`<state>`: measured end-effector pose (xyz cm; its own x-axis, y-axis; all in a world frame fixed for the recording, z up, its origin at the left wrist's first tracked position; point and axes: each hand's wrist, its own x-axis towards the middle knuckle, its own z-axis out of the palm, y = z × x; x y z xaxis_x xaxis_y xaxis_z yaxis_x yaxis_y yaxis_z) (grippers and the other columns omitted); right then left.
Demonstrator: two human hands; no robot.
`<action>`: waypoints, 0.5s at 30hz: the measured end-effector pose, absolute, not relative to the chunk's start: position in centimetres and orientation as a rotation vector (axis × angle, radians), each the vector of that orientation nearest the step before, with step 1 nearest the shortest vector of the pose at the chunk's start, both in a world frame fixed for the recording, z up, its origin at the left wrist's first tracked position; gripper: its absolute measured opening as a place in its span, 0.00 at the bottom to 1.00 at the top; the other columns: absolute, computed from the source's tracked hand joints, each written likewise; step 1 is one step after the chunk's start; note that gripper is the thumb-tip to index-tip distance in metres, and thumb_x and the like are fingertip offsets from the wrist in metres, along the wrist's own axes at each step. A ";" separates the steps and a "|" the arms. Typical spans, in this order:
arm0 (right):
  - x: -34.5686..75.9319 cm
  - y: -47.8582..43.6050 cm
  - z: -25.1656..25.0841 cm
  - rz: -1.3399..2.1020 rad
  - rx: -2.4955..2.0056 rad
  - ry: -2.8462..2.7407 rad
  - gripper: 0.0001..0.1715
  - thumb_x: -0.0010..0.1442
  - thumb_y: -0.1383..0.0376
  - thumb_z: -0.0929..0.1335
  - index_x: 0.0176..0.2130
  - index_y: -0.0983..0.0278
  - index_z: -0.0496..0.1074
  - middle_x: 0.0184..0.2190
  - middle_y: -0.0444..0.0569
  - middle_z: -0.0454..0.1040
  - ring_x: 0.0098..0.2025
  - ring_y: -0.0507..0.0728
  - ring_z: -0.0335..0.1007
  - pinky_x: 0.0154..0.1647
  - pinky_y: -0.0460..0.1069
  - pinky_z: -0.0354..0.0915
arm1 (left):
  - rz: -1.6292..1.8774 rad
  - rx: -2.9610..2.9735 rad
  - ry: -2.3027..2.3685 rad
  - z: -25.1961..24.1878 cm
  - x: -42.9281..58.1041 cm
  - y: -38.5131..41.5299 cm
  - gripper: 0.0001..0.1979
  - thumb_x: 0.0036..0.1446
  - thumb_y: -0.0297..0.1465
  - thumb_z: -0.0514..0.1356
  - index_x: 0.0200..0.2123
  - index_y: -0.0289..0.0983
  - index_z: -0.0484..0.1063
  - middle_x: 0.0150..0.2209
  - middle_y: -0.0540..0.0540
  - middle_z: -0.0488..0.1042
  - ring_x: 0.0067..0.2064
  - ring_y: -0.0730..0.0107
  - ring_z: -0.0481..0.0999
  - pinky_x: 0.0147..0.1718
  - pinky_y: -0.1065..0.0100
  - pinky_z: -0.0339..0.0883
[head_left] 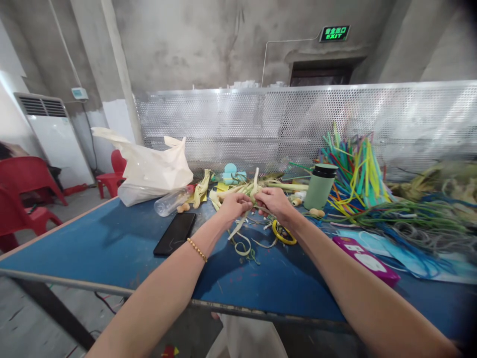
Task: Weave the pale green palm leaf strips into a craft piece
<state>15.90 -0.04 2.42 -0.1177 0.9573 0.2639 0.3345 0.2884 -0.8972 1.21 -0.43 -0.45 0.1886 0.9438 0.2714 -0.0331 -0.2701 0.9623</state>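
Both hands meet above the blue table (pixel 122 243), fingers closed around pale green flat plant strips that look like husk or leaf. My left hand (pixel 234 205) pinches them from the left, and my right hand (pixel 275 201) grips from the right. One strip end (pixel 257 178) sticks up between the hands. A curled strip (pixel 243 247) trails below them onto the tabletop. Exactly how the strips cross is hidden behind the fingers. Under my right wrist lies a yellow ring (pixel 278 233). Scraps of plant are scattered beneath the hands.
Left are a black phone (pixel 175 234), a clear bottle (pixel 169 203) and a white plastic bag (pixel 156 171). On the right stand a green tumbler (pixel 319 189) and colourful pipe cleaners (pixel 359 179), with a purple box (pixel 367 261) and green cords (pixel 410 216). A perforated metal panel (pixel 231 119) rises behind.
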 end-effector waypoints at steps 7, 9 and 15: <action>16.6 0.4 2.5 0.886 -1.144 -1.737 0.18 0.51 0.55 0.71 0.20 0.63 0.66 0.14 0.43 0.66 0.15 0.50 0.63 0.12 0.44 0.57 | 1.232 1.365 0.821 -0.4 1.0 0.1 0.08 0.47 0.23 0.63 0.22 0.33 0.66 0.21 0.48 0.71 0.21 0.77 0.64 0.24 0.71 0.55; 16.9 0.3 2.6 0.959 -1.140 -1.796 0.20 0.52 0.51 0.70 0.23 0.65 0.69 0.18 0.46 0.70 0.17 0.51 0.65 0.13 0.44 0.58 | 1.290 1.354 0.811 -0.5 0.9 0.2 0.07 0.47 0.23 0.63 0.22 0.33 0.66 0.21 0.49 0.70 0.20 0.78 0.64 0.23 0.71 0.54; 17.1 -0.1 2.7 0.957 -1.061 -1.965 0.17 0.52 0.56 0.71 0.22 0.65 0.67 0.14 0.42 0.65 0.16 0.48 0.59 0.16 0.44 0.55 | 1.328 1.288 0.816 -0.4 0.6 0.4 0.09 0.45 0.24 0.65 0.21 0.34 0.66 0.18 0.52 0.65 0.20 0.78 0.62 0.22 0.71 0.52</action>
